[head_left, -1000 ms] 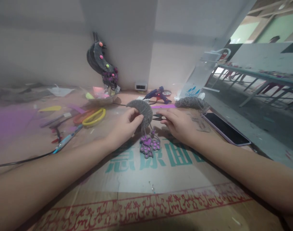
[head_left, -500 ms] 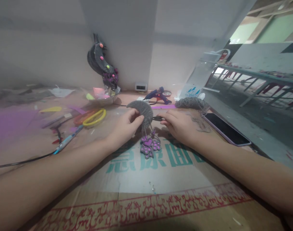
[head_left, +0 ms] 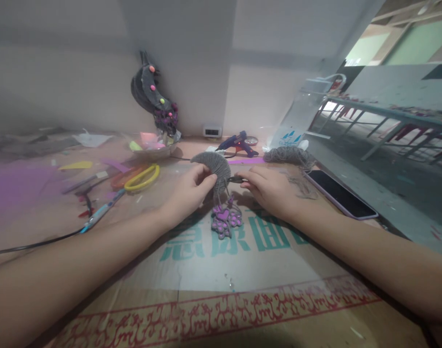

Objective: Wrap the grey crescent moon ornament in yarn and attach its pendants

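A crescent wound in grey yarn [head_left: 217, 169] is pinched between the thumb and fingers of my left hand [head_left: 192, 186]. From its lower end hang purple-and-grey charms [head_left: 225, 222], one heart-shaped and others like paw prints. On the right, my right hand [head_left: 266, 188] is closed on a small dark pointed tool [head_left: 236, 179], whose exact kind I cannot make out. The tool's tip meets the right edge of the crescent, close to the strands above the charms. Part of the crescent is hidden behind my left thumb.
A blue glue gun [head_left: 239, 143] lies behind the crescent, with a skein of grey yarn [head_left: 289, 157] to its right. Nearer right lies a phone [head_left: 340, 194]. Yellow-handled scissors [head_left: 143, 178], a corded blue pen-like tool [head_left: 103, 211] and a bowl [head_left: 154, 152] are on the left.
Almost nothing differs. My right hand and the dark tool have shifted very slightly left against the crescent; my left hand keeps its hold.
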Available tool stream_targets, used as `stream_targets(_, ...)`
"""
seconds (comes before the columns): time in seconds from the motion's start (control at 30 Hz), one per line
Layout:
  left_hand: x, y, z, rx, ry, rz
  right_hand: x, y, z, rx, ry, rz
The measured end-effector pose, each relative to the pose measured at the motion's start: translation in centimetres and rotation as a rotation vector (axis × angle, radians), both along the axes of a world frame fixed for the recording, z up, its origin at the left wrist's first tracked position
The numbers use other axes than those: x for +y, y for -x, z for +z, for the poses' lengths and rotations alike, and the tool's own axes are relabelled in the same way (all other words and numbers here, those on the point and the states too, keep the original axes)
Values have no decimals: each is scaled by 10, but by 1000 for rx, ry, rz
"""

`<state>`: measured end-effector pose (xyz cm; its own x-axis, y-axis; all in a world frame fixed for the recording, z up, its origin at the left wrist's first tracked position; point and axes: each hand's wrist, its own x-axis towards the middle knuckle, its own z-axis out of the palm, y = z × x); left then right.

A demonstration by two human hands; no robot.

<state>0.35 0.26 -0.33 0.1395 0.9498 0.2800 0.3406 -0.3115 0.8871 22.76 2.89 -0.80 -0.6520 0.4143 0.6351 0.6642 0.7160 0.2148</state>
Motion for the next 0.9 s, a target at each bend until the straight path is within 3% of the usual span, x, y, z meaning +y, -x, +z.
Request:
stream_targets(0.53, 2, 0, -1, -18, 13, -26, 1, 0, -2, -13, -21, -1)
stream_targets(0.9, 3, 1, -2, -15, 32, -12, -2, 0, 0, 84, 130, 0)
